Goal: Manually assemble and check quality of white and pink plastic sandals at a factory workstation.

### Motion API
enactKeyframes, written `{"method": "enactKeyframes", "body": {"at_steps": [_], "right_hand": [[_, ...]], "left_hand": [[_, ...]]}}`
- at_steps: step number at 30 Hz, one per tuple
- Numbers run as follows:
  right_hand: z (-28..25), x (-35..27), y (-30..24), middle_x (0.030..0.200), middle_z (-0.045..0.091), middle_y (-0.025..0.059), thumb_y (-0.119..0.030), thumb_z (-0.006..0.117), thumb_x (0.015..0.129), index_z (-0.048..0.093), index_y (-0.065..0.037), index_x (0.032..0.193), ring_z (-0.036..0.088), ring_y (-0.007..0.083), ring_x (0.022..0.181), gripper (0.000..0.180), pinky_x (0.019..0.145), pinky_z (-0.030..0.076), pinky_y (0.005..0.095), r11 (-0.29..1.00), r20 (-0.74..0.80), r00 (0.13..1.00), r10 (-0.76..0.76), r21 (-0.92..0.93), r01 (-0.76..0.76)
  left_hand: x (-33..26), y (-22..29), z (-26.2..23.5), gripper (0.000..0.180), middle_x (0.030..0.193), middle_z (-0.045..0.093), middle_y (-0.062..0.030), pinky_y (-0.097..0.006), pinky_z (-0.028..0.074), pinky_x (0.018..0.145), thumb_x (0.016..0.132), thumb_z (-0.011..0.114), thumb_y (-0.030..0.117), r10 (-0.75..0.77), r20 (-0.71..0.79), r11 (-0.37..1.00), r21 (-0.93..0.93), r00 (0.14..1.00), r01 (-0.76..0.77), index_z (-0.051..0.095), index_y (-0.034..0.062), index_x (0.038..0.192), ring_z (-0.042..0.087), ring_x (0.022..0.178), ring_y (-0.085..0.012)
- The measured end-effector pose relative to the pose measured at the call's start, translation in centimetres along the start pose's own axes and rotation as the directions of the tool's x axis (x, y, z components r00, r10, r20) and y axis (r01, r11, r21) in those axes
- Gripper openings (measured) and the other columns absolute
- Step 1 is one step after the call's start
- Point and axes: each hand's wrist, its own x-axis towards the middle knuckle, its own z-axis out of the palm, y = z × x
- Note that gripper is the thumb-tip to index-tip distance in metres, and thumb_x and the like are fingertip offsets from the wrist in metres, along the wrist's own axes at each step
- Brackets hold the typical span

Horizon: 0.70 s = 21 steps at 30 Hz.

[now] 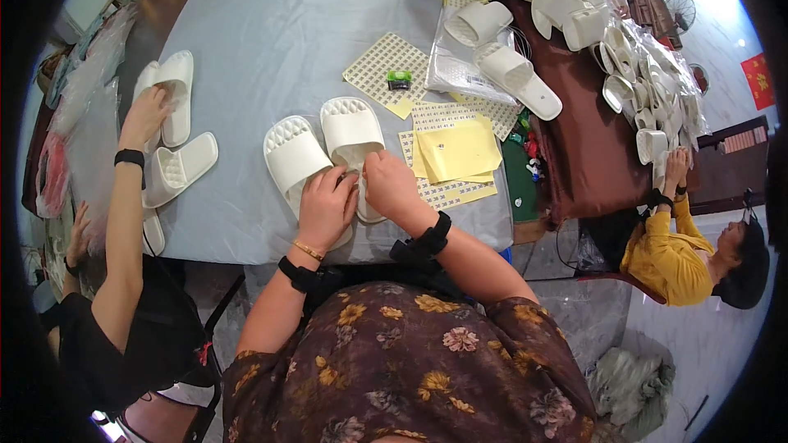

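Note:
Two white slide slippers lie side by side in front of me on the grey-covered table, toes pointing away. My left hand [327,207] rests over the heel part of the left slipper [295,149], its fingers bent and closed toward the gap between the pair. Over the footbed of the right slipper [351,126] is my right hand [397,189], fingers pinched together. The two hands almost meet. Whatever sits between the fingertips is hidden or too small to make out. Both wrists wear black bands.
Yellow sticker sheets [456,150] lie right of the slippers, with a small green-and-black item [399,80] farther back. More white slippers [517,78] rest on a plastic bag. At left, a co-worker's hand [150,115] touches other slippers. A person in yellow [669,254] handles piled slippers [644,74] at right.

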Motion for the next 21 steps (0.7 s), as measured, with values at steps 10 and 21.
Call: {"method": "enactKeyframes", "body": {"at_steps": [10, 21], "right_hand": [[-5.2, -0.4, 7.3, 0.087, 0.065, 0.0213, -0.013, 0.062, 0.088, 0.061, 0.001, 0.092, 0.064, 0.0366, 0.086, 0.014, 0.075, 0.049, 0.0423, 0.875, -0.007, 0.974, 0.228, 0.44, -0.202], [-7.4, 1.1, 15.8, 0.084, 0.068, 0.0231, -0.013, 0.061, 0.085, 0.066, 0.001, 0.087, 0.066, 0.0398, 0.083, 0.015, 0.075, 0.051, 0.0459, 0.952, 0.067, 0.956, 0.285, 0.102, -0.29]], "left_hand": [[0.0, 0.1, -0.2, 0.025, 0.115, 0.062, -0.0101, -0.042, 0.045, 0.092, 0.084, 0.066, 0.016, -0.035, 0.029, 0.999, -0.029, 0.999, 0.036, 0.067, 0.0083, 0.109, 0.058, 0.104, -0.0307], [-0.1, 0.1, 0.0, 0.026, 0.114, 0.062, -0.0099, -0.042, 0.046, 0.091, 0.084, 0.066, 0.016, -0.049, 0.032, 0.997, -0.051, 0.998, 0.05, 0.067, 0.0083, 0.109, 0.058, 0.104, -0.0306]]}}
